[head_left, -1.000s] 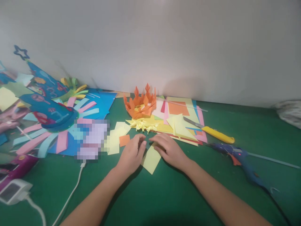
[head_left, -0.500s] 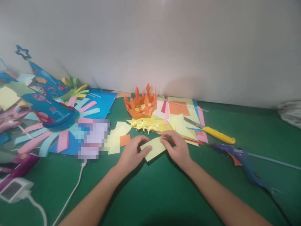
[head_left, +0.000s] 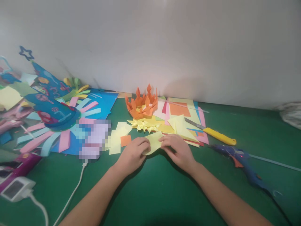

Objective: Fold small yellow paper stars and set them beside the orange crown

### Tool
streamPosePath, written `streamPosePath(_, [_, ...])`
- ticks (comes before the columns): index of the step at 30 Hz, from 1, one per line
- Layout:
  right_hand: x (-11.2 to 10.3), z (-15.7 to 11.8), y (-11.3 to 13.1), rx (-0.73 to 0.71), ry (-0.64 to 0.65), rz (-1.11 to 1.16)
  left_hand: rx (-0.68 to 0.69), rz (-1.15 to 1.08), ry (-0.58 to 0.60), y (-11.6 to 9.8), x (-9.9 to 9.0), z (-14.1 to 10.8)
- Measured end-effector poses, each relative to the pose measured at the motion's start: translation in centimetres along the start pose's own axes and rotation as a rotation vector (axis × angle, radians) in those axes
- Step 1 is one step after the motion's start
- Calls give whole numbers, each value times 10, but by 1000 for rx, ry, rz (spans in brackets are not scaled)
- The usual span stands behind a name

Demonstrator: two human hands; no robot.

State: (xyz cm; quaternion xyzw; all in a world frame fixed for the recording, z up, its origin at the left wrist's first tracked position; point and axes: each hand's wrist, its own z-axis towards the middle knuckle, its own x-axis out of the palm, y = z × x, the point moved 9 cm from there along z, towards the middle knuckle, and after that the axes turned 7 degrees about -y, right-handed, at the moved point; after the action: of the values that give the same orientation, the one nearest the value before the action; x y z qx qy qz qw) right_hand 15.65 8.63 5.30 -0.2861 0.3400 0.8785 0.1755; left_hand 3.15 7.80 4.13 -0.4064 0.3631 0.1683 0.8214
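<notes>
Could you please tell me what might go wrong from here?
The yellow cutter lies with its blade exposed, so the right hand, at the pale yellow paper, might get nicked reaching past. The blue glue gun shows a red light; its nozzle, near the coloured papers, may be hot and could burn skin.

Both hands [head_left: 134, 153] [head_left: 180, 151] curl inward, facing each other.

Wall [head_left: 150, 40] behind worktop [head_left: 150, 194]. Paper sheet [head_left: 154, 142] centre, crown [head_left: 134, 110] behind it, slightly left. Paper stack [head_left: 180, 110] right of crown; knife [head_left: 218, 136] partly over stack's right edge. Glue gun [head_left: 245, 163] right, nearer than knife. Hats [head_left: 56, 111] left of crown.
</notes>
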Motion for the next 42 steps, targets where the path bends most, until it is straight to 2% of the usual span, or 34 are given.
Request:
streamPosePath(5, [12,-12,5,-51,236,-9,30,23,78,-3,5,-2])
streamPosePath(8, [14,-14,7,-58,292,1,-12,30,109,-1,6,-3])
streamPosePath(19, [13,-10,2,-18,296,103,-15,-27,112,1,0,1])
streamPosePath(25, [17,-12,-2,23,334,77,-37,-22,85,3,-1,0])
streamPosePath(35, [18,-14,-5,56,329,105,-88,-5,157,9,6,-2])
streamPosePath(42, [20,-17,-20,236,353,19,-149,-73,123,14,8,-1])
